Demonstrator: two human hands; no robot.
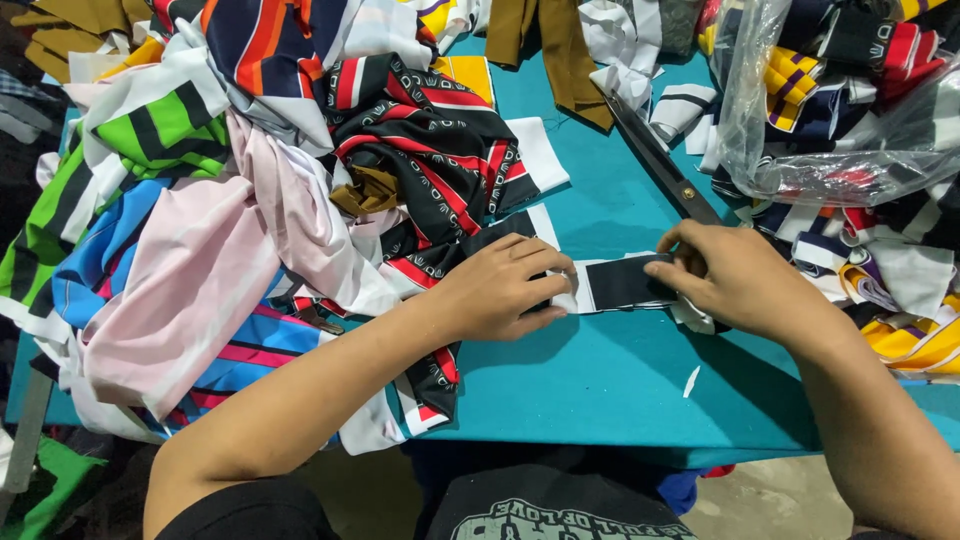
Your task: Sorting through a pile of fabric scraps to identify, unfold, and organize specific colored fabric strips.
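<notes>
Left hand [500,290] flat on black-and-white fabric strip [620,283], right hand [735,275] pinching its end; scissors [660,165] idle on worktop [600,380], heap [250,200] unsorted.

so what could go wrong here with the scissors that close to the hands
1. The black scissors lie open-bladed on the teal table just behind the right hand; a backward move could catch a blade.
2. The left hand pins the black and white fabric strip close to the right fingers, so a slip might crease it.
3. The heaped fabric pile might slide onto the strip.
</notes>
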